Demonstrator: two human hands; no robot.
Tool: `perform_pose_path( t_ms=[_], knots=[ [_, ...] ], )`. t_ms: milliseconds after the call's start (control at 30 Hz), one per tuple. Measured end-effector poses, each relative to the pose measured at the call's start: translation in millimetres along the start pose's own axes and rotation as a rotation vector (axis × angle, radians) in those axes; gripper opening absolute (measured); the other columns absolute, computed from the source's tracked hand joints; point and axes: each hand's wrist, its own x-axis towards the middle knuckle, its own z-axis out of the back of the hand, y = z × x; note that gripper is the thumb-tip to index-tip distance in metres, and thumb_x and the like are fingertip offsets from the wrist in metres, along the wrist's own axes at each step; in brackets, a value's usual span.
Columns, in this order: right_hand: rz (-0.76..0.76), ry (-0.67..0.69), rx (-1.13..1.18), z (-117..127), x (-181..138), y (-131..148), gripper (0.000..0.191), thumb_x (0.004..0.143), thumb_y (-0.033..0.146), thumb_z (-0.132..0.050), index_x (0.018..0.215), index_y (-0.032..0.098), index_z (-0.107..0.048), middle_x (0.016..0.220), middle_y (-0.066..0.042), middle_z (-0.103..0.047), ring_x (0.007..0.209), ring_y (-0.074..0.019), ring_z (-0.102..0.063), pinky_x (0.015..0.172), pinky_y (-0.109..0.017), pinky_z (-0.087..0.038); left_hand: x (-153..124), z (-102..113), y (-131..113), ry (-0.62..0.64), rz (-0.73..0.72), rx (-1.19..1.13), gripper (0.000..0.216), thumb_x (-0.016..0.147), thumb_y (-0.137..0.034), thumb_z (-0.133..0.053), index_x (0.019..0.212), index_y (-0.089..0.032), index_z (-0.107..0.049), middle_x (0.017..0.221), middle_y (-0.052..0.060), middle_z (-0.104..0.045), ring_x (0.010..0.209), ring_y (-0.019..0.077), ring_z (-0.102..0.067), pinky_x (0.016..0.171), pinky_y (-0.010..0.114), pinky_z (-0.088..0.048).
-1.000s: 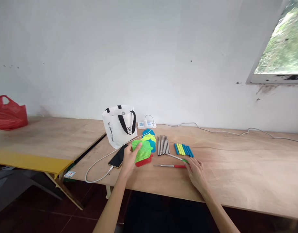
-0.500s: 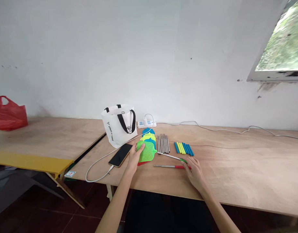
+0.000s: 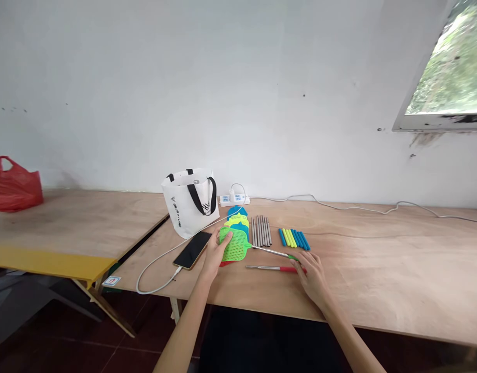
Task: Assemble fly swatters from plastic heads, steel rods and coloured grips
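Note:
A green fly swatter (image 3: 234, 245) spans both hands, its perforated head joined to a metal rod. My left hand (image 3: 214, 255) pinches the left edge of that head, thumb on top. My right hand (image 3: 311, 269) is closed on the swatter's green handle end. Just below lies a metal rod with a red grip (image 3: 275, 268), its right end partly behind my right hand. Beneath and behind the green head are blue and yellow swatter heads (image 3: 238, 219) and a red one (image 3: 226, 263), mostly covered.
Several metal rods (image 3: 261, 231) and several blue and yellow grips (image 3: 294, 239) lie in rows. A phone (image 3: 192, 250) charges by a white cable from a power strip (image 3: 234, 200). A white tote bag (image 3: 187, 212) stands behind; a red plastic bag (image 3: 15, 186) sits far left.
Both hands keep their hold on the green fly swatter, almost still. The whole view has shifted very slightly.

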Motion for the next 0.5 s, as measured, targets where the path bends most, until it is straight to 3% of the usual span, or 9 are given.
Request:
perform_pose_path(
  t_ms=[267, 500],
  knots=[
    [0.091, 0.019, -0.131, 4.3, -3.1, -0.6, 0.041, 0.104, 0.023, -0.038, 0.131, 0.033, -0.067, 0.103, -0.005, -0.071, 0.1, -0.0213, -0.064, 0.107, -0.044, -0.04, -2.8, 0.3, -2.8, 0.044, -0.138, 0.27, 0.043, 0.086, -0.054, -0.07, 0.111, -0.021, -0.06, 0.105, 0.006, -0.07, 0.101, 0.0232, -0.067, 0.088, 0.031, -0.053],
    [0.124, 0.052, -0.196, 6.3, -3.9, 4.8, 0.037, 0.105, 0.027, -0.04, 0.13, 0.031, -0.067, 0.095, -0.005, -0.068, 0.089, -0.019, -0.064, 0.082, -0.032, -0.048, -15.4, -19.6, -4.9, 0.034, -0.166, 0.351, 0.037, 0.09, -0.051, -0.065, 0.11, -0.022, -0.059, 0.105, 0.004, -0.067, 0.104, 0.0232, -0.064, 0.091, 0.031, -0.049]
  ],
)
